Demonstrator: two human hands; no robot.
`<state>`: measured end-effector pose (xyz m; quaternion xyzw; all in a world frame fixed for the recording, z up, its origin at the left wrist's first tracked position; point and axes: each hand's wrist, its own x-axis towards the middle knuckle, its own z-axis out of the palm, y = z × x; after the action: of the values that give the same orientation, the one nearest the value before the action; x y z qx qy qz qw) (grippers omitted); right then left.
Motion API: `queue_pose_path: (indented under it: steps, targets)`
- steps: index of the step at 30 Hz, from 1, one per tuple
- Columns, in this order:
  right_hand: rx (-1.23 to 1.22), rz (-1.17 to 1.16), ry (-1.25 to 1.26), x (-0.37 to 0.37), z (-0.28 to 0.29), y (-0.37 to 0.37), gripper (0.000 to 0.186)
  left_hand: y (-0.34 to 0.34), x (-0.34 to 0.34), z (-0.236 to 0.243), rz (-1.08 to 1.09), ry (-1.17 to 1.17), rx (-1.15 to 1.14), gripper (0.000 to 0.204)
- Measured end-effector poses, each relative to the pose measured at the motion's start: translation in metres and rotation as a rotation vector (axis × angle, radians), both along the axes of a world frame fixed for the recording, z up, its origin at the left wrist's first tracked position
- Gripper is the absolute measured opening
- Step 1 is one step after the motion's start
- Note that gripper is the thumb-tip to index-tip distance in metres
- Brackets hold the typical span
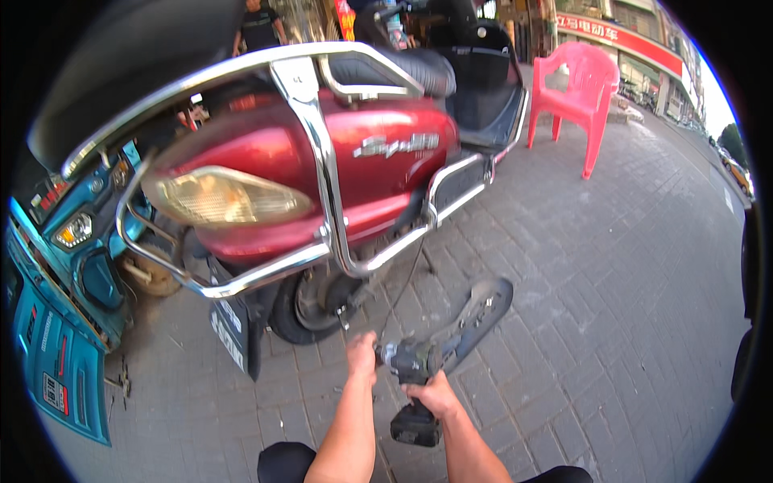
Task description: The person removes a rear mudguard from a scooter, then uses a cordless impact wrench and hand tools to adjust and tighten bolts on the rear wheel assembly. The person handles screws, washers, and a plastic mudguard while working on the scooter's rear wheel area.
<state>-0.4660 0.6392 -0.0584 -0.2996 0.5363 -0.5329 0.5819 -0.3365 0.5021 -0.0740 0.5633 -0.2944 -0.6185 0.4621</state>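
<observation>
My right hand [435, 395] grips the handle of a cordless impact wrench [415, 361], a dark tool with a black battery at its base. At the tool's front end, my left hand [362, 356] is closed around the nose; a small bit or socket there is hidden by the fingers. Just ahead stands a red scooter [378, 157] with chrome crash bars. Its rear wheel [310, 307] is low down, a little beyond my left hand. A long black curved cover [491, 310] lies on the paving beyond the wrench, with small pieces on it that I cannot make out.
A pink plastic chair [576, 92] stands at the far right. Teal vehicle panels [60, 354] and another teal scooter [97, 270] are at the left. A person [260, 28] stands behind the scooter. Grey paving [612, 282] stretches to the right, toward a street.
</observation>
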Motion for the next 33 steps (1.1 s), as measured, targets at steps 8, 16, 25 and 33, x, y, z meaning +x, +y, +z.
queue_pose_path:
  steps: [8, 16, 25, 33]
  targets:
    - [-0.207, 0.003, -0.121, 0.001, -0.001, -0.012, 0.021, -0.009, -0.019, 0.041, -0.319, -0.273, -0.224, 0.025]
    - [-0.147, -0.011, -0.614, 0.010, -0.008, -0.017, 0.017, 0.015, -0.004, 0.131, -0.490, -0.511, -0.213, 0.063]
    - [-0.155, -0.067, -0.535, 0.021, -0.049, -0.057, 0.020, 0.021, 0.110, 0.182, 0.098, -0.234, -0.529, 0.023]
    - [-0.071, -0.080, -0.512, 0.032, -0.063, -0.100, 0.015, 0.016, 0.117, 0.182, 0.148, -0.232, -0.604, 0.025]
